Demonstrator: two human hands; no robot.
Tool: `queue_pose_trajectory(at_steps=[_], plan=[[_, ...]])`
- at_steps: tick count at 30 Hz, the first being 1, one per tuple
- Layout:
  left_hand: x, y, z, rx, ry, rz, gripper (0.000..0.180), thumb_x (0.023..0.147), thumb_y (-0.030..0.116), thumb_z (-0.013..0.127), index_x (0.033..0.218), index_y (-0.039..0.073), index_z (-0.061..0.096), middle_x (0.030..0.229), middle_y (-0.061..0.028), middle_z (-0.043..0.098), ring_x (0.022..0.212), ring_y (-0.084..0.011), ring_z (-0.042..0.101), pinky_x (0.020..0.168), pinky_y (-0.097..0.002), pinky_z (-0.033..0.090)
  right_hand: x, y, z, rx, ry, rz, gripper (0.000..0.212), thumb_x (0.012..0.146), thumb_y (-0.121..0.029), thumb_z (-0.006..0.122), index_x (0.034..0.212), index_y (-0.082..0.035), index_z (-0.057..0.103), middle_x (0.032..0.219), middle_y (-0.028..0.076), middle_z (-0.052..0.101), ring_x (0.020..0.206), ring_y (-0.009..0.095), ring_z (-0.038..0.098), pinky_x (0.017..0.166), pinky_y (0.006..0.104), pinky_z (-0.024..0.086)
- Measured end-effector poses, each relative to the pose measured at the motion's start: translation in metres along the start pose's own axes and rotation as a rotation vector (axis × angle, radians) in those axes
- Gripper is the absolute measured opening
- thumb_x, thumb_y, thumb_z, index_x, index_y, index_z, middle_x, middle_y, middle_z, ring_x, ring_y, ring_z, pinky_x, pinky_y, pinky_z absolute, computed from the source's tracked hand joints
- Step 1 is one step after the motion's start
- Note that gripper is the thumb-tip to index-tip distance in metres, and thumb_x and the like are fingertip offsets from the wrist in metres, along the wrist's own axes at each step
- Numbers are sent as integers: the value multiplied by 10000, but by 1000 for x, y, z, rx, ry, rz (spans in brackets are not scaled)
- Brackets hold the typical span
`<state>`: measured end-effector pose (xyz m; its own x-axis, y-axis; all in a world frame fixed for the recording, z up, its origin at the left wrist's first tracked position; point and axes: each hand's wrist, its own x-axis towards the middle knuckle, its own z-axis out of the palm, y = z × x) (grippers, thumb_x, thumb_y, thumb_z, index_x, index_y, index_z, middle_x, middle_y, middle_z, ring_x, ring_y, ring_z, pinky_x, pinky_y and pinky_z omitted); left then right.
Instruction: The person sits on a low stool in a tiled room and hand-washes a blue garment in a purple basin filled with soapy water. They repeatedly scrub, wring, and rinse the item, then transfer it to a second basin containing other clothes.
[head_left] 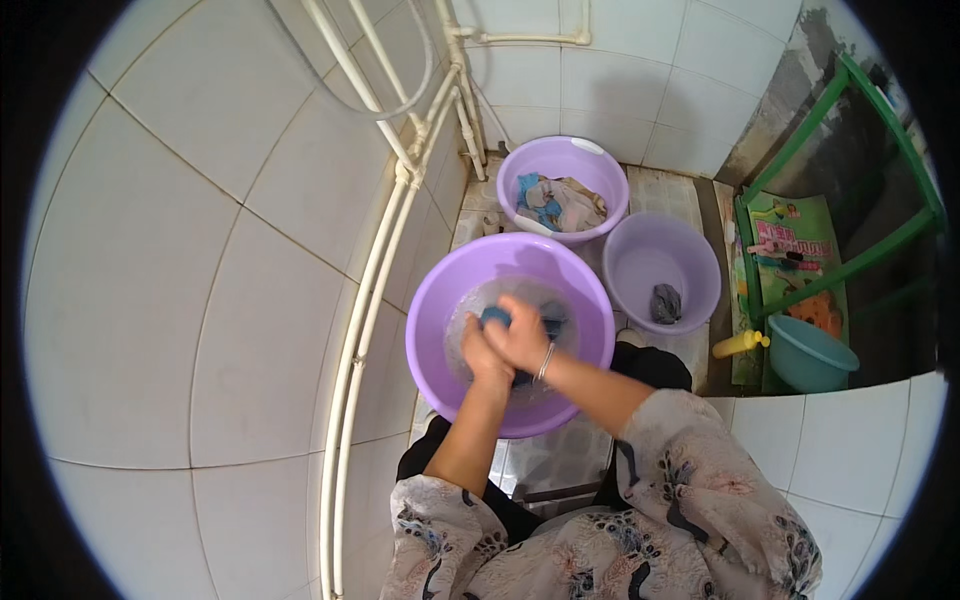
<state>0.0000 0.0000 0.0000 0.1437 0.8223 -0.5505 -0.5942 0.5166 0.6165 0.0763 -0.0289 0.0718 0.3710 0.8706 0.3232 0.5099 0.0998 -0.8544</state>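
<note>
Both my hands are together over the large purple basin (430, 330), which holds sudsy water. My left hand (483, 352) is closed round part of a dark blue cloth (495, 316). Pressed against it from the right, my right hand (522, 338) is closed on the same cloth, its fingers slightly blurred; a bracelet circles that wrist. More of the dark blue cloth lies in the water behind and under the hands. What kind of garment it is cannot be made out.
Behind stands a lilac basin (510, 165) with blue and beige clothes (565, 203). Right of mine, another lilac basin (650, 255) holds a dark grey wad of cloth (665, 303). A yellow bottle (738, 345), teal basin (810, 355) and green frame (850, 265) are farther right; white pipes (360, 340) run along the left wall.
</note>
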Motion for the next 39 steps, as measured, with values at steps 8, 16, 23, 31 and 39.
queue_pose_trajectory(at_steps=[8,16,23,31,39], plan=[[10,74,-20,23,-147,-123,330,926,357,380,890,62,523,883,-83,551,878,-227,560,821,-391,456,0,-3,42,325,19,-40,267,678,-74,569,939,-50,518,877,130,581,847,281,592,756,361,462],[-40,59,18,217,-411,-317,434,919,414,443,1151,52,499,1087,-91,570,995,-247,572,855,-403,474,19,27,27,268,205,253,209,752,-125,545,953,-73,519,792,170,595,770,313,608,693,381,469],[-32,80,12,566,-496,-148,338,805,52,641,1097,-19,488,953,-127,602,827,-229,618,757,-344,516,37,38,16,434,421,233,168,825,-84,513,985,-37,535,802,98,590,704,164,554,659,309,459],[-13,105,-10,356,-321,171,387,922,330,478,1089,-19,491,1029,-147,561,914,-258,575,820,-397,472,1,-7,30,307,313,-97,243,791,-96,516,1029,-83,566,871,184,609,810,316,604,759,402,461],[-39,49,23,234,-314,-52,358,960,343,317,986,55,530,979,-63,538,939,-166,535,829,-310,450,10,15,36,45,97,41,258,813,-296,554,683,-74,564,661,160,584,664,356,589,608,440,450]])
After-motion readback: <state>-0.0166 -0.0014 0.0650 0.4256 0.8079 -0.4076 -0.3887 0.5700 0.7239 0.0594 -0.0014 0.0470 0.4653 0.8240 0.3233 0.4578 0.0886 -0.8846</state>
